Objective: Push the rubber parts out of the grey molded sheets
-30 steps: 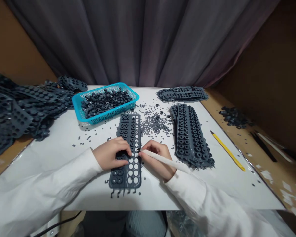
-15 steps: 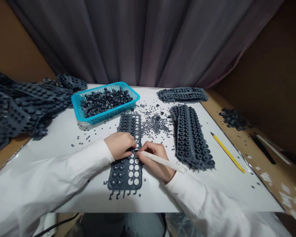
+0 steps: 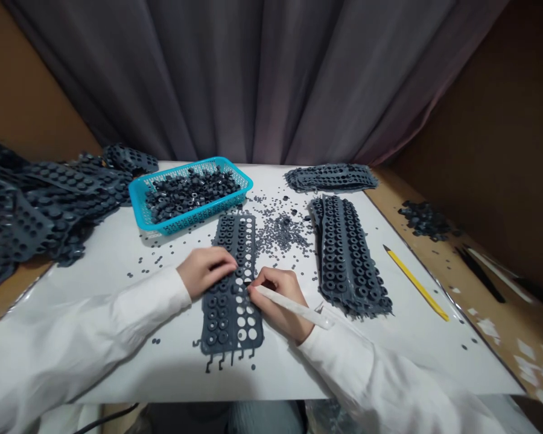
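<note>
A dark grey rubber sheet [image 3: 228, 337] of moulded ring-shaped parts lies on the white table, its right columns partly punched out into round holes. My left hand [image 3: 206, 269] rests over the sheet's middle, fingers stretched to the right and thumb slightly apart, with nothing visible in them. Held like a pen in my right hand [image 3: 283, 298] is a slim white-handled tool [image 3: 294, 304]. Its dark tip points at the right columns of holes, and my fingers partly hide it. Loose little grey discs [image 3: 283, 232] are scattered beyond the right hand.
A blue basket [image 3: 190, 224] full of small dark rubber parts stands behind the sheet. Stacked rubber sheets [image 3: 350, 253] lie at right, more [image 3: 330, 178] behind them. A heap of sheets [image 3: 63, 193] fills the left. A yellow knife [image 3: 416, 283] and dark parts [image 3: 428, 220] lie right.
My left hand has drawn back leftward from the tool tip, and its fingers have loosened. The right hand still holds the tool at the holes. The view has shifted slightly.
</note>
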Available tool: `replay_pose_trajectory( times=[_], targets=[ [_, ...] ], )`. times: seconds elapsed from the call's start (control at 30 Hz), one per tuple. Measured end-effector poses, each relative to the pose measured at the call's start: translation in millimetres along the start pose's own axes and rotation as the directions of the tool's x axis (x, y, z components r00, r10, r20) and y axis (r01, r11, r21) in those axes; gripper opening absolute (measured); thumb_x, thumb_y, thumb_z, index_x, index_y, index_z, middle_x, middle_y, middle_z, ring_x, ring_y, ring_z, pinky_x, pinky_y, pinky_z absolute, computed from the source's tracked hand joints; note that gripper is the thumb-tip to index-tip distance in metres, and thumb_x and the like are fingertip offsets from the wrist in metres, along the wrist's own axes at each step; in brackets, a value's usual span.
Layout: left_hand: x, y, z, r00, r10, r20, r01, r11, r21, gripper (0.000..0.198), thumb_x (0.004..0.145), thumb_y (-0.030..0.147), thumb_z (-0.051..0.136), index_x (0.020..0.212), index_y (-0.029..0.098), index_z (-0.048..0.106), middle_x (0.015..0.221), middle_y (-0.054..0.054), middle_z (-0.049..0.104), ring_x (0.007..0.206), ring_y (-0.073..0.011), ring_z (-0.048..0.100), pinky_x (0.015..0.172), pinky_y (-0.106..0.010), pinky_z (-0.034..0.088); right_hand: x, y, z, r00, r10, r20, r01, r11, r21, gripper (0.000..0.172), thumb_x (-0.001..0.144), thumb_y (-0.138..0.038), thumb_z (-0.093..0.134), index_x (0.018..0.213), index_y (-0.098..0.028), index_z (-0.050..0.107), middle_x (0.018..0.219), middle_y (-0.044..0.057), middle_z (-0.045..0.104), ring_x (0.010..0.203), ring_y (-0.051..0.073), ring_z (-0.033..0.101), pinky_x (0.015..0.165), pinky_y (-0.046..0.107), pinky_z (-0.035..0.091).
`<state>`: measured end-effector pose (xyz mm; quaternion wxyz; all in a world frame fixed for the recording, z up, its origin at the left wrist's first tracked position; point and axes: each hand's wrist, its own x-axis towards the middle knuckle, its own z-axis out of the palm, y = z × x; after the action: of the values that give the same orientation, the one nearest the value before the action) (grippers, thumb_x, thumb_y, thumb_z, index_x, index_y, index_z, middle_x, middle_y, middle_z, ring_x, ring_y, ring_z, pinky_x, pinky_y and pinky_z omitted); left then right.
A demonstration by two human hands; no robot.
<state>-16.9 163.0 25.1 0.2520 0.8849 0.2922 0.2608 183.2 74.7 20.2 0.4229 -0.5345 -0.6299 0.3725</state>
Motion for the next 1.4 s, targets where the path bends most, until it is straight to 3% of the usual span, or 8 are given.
replay_pose_trajectory(
  times=[0.13, 0.33, 0.57, 0.9, 1.03, 1.13, 1.27, 1.4],
  targets=[
    [4, -3, -21.4, 0.826, -0.541, -0.159, 0.407, 0.767, -0.496, 0.031, 0.076, 0.045, 0.065, 0.085, 0.015, 0.063, 0.079, -0.005, 0.067, 0.071, -0.0177, 0.062, 0.068, -0.030, 0.051, 0, 1, 0, 0.998, 0.061, 0.011, -0.062, 0.996, 0.057, 0.009, 0.073, -0.016, 0.060, 0.063, -0.017, 0.059, 0.055, -0.004, 0.054, 0.053, 0.009, 0.047, 0.049, 0.018, 0.033],
    [15, 11, -19.9, 0.676, -0.683, 0.276, 0.589, 0.276, -0.759, 0.020, 0.064, 0.023, 0.060, 0.082, 0.015, 0.056, 0.081, -0.006, 0.065, 0.069, -0.0163, 0.063, 0.063, -0.030, 0.052, 7, 6, -2, 0.991, 0.127, -0.041, -0.119, 0.980, 0.160, 0.005, 0.073, -0.021, 0.063, 0.075, -0.017, 0.062, 0.063, -0.002, 0.059, 0.058, 0.011, 0.051, 0.051, 0.020, 0.036],
    [28, 19, -4.8, 0.935, -0.138, 0.326, 0.136, 0.990, 0.030, 0.013, 0.071, 0.018, 0.059, 0.082, 0.015, 0.062, 0.076, -0.003, 0.058, 0.071, -0.0164, 0.056, 0.066, -0.027, 0.044, 12, 8, 0, 0.994, 0.106, -0.022, -0.102, 0.986, 0.135, 0.006, 0.072, -0.023, 0.063, 0.072, -0.017, 0.062, 0.061, -0.003, 0.058, 0.056, 0.010, 0.050, 0.051, 0.020, 0.036],
    [39, 22, 0.9, 0.848, -0.003, 0.529, -0.219, 0.909, 0.355, 0.016, 0.084, 0.014, 0.049, 0.075, 0.015, 0.062, 0.076, -0.006, 0.061, 0.078, -0.0203, 0.060, 0.069, -0.028, 0.046, 14, 2, 0, 0.994, 0.107, -0.037, -0.106, 0.993, 0.044, 0.008, 0.069, -0.019, 0.060, 0.062, -0.017, 0.058, 0.054, -0.004, 0.052, 0.051, 0.010, 0.045, 0.049, 0.020, 0.032],
    [27, 5, -10.0, 0.979, -0.097, 0.177, 0.087, 0.994, 0.065, 0.019, 0.086, 0.032, 0.051, 0.081, 0.017, 0.063, 0.078, -0.004, 0.065, 0.074, -0.0169, 0.058, 0.069, -0.026, 0.045, 13, 0, 1, 0.993, 0.108, -0.043, -0.107, 0.994, 0.026, 0.009, 0.069, -0.019, 0.060, 0.061, -0.017, 0.059, 0.055, -0.003, 0.055, 0.052, 0.010, 0.048, 0.050, 0.020, 0.035],
    [21, -4, -18.9, 0.913, -0.404, -0.064, 0.371, 0.883, -0.287, 0.030, 0.080, 0.046, 0.055, 0.082, 0.016, 0.060, 0.077, -0.003, 0.065, 0.063, -0.0147, 0.054, 0.059, -0.025, 0.041, 14, 1, 1, 0.991, 0.131, -0.038, -0.130, 0.991, 0.043, 0.007, 0.069, -0.018, 0.059, 0.062, -0.017, 0.059, 0.055, -0.003, 0.056, 0.053, 0.011, 0.050, 0.050, 0.020, 0.035],
    [23, -3, -15.2, 0.830, -0.540, 0.141, 0.514, 0.641, -0.570, 0.025, 0.075, 0.039, 0.051, 0.084, 0.015, 0.054, 0.080, -0.006, 0.066, 0.049, -0.0098, 0.044, 0.046, -0.022, 0.032, 19, 6, 1, 0.990, 0.120, -0.080, -0.110, 0.987, 0.119, 0.006, 0.072, -0.022, 0.060, 0.069, -0.017, 0.061, 0.060, -0.002, 0.058, 0.057, 0.012, 0.052, 0.051, 0.021, 0.037],
    [31, 1, -6.1, 0.921, -0.340, 0.189, 0.382, 0.883, -0.271, 0.018, 0.070, 0.020, 0.048, 0.086, 0.016, 0.057, 0.072, -0.001, 0.062, 0.057, -0.0126, 0.050, 0.055, -0.024, 0.039, 26, 10, 2, 0.989, 0.112, -0.093, -0.101, 0.988, 0.114, 0.007, 0.072, -0.023, 0.060, 0.071, -0.016, 0.062, 0.060, -0.001, 0.060, 0.057, 0.012, 0.053, 0.051, 0.021, 0.037]
  ],
)
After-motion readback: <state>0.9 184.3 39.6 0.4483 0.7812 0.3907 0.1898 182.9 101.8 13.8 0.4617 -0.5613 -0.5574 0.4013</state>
